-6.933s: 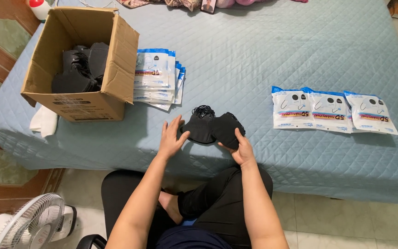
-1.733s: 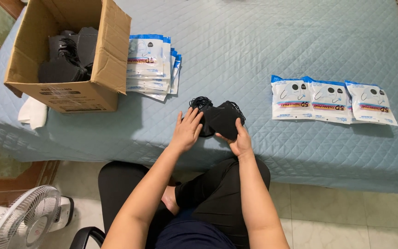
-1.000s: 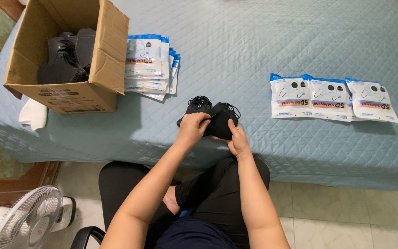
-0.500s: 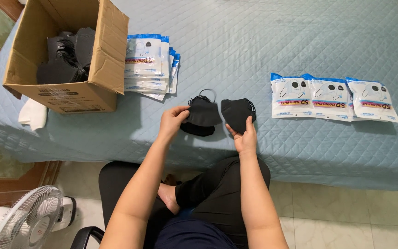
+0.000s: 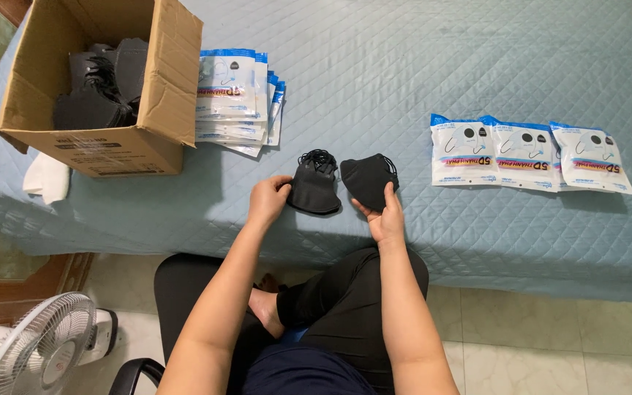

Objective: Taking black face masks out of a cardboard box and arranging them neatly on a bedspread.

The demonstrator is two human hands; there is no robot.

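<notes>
Now parted from the single bundle, the left hand (image 5: 268, 199) pinches one black mask stack (image 5: 314, 186), the right hand (image 5: 385, 218) the other stack (image 5: 368, 181).

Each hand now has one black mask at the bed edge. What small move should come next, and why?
Probably lay the right black mask flat beside the left black mask. The right hand holds its mask slightly lifted, while the left hand presses the other onto the blue quilt. Empty pouches wait near the cardboard box.
</notes>
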